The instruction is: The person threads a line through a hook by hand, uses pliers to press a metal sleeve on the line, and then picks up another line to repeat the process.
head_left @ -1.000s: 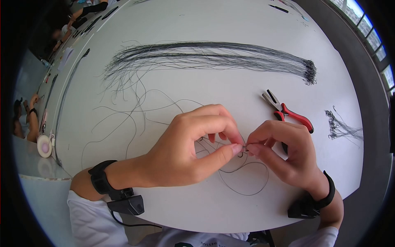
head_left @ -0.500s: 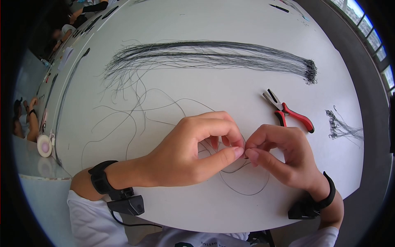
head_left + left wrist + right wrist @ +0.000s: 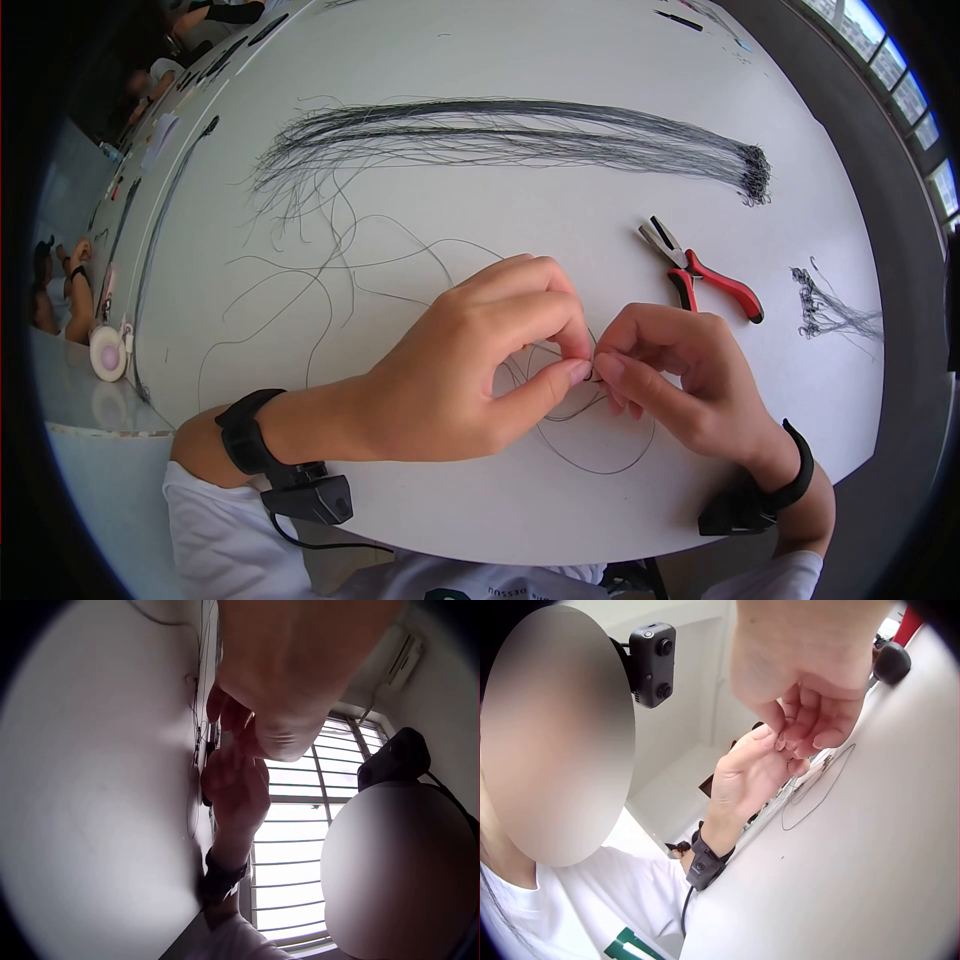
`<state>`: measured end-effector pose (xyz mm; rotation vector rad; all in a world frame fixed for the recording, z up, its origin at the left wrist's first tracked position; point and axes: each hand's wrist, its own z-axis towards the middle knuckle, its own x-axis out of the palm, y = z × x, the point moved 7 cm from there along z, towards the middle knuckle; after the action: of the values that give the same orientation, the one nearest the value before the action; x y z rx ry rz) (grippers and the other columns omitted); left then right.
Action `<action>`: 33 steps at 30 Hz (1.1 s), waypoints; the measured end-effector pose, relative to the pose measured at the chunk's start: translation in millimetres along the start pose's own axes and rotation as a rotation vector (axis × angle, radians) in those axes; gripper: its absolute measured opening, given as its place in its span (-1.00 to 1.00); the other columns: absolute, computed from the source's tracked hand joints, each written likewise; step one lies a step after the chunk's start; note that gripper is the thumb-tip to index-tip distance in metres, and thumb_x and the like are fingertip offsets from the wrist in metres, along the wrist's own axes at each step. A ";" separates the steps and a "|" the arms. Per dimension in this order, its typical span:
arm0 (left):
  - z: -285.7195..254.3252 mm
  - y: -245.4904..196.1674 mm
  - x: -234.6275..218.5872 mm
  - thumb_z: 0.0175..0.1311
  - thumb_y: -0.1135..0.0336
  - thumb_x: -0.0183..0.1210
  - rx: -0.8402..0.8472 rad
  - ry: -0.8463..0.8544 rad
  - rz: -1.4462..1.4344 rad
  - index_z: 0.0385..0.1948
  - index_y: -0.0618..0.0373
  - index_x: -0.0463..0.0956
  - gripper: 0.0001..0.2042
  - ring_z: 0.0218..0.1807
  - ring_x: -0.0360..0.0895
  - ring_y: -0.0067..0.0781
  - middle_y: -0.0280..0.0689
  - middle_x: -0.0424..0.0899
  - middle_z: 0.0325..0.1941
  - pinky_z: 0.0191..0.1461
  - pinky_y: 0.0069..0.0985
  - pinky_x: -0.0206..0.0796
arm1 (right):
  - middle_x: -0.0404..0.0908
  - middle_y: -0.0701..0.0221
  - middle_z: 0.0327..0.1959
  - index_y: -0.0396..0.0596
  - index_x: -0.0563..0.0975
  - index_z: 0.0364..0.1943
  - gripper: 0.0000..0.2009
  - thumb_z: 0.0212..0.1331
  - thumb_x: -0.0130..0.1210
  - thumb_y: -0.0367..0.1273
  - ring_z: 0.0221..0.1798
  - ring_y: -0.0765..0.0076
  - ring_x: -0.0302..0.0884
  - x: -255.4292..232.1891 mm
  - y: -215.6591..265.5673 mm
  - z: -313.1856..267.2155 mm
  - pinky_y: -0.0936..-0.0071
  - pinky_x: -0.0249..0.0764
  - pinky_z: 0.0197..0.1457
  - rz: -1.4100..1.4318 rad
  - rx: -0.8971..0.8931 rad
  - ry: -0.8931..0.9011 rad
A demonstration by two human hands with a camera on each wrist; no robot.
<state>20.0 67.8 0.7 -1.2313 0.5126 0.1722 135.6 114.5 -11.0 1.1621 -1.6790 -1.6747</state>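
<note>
In the head view the left hand (image 3: 480, 365) pinches a small dark piece at the end of thin grey line between thumb and index finger. The right hand (image 3: 695, 375) meets it tip to tip, its thumb and index finger pinched on the same spot; the piece is mostly hidden by the fingertips. Looped thin line (image 3: 653, 440) lies on the table under both hands. From the right wrist view, the left hand (image 3: 742, 776) and the right hand (image 3: 810, 690) touch at their fingertips above the looped line (image 3: 810, 817).
Beyond the hands a long bundle of dark strands (image 3: 500, 135) lies across the white table (image 3: 500, 60). Red-handled pliers (image 3: 690, 265) rest behind the right hand, with a smaller bundle (image 3: 825, 305) at the right. Loose strands (image 3: 325, 270) spread left; other people sit at the far left.
The small dark piece and hook seen between the fingertips are now mostly covered. The right hand has shifted slightly nearer the body, uncovering more of the pliers' handle, and its lower fingers have moved.
</note>
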 end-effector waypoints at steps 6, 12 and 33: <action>1.4 -0.6 -3.9 0.05 0.54 0.16 -0.007 -0.038 -0.003 -0.44 0.25 0.48 -0.94 -0.31 0.43 -0.47 -0.25 0.47 -0.31 -0.24 -0.59 0.27 | 0.52 0.46 -0.51 -0.24 0.49 -0.39 -0.91 0.16 0.00 -0.48 -0.49 0.61 0.47 -7.9 -0.9 -2.2 0.69 0.33 -0.47 0.103 0.002 -0.101; 1.8 -2.8 -7.2 0.08 0.53 0.14 0.032 -0.073 -0.037 -0.46 0.25 0.51 -0.98 -0.31 0.48 -0.46 -0.25 0.54 -0.39 -0.23 -0.58 0.28 | 0.53 0.48 -0.53 -0.21 0.52 -0.42 -0.90 0.15 0.05 -0.45 -0.52 0.64 0.44 -9.2 6.1 -1.3 0.72 0.28 -0.50 -0.009 -0.064 -0.068; 7.1 11.5 -17.1 0.39 0.31 -0.18 -0.087 -0.199 -0.819 -0.40 0.08 0.36 -0.82 0.35 0.17 -0.18 -0.02 0.34 0.22 0.42 -0.30 -0.10 | 0.54 0.39 -0.51 -0.20 0.46 -0.56 -0.97 -0.11 0.06 -0.57 -0.54 0.46 0.45 11.7 24.5 -6.1 0.58 0.36 -0.57 -0.345 -0.297 0.071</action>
<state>2.4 80.7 0.4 -1.4005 -0.1955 -0.3796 129.2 98.5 10.9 1.3980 -1.1826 -1.9805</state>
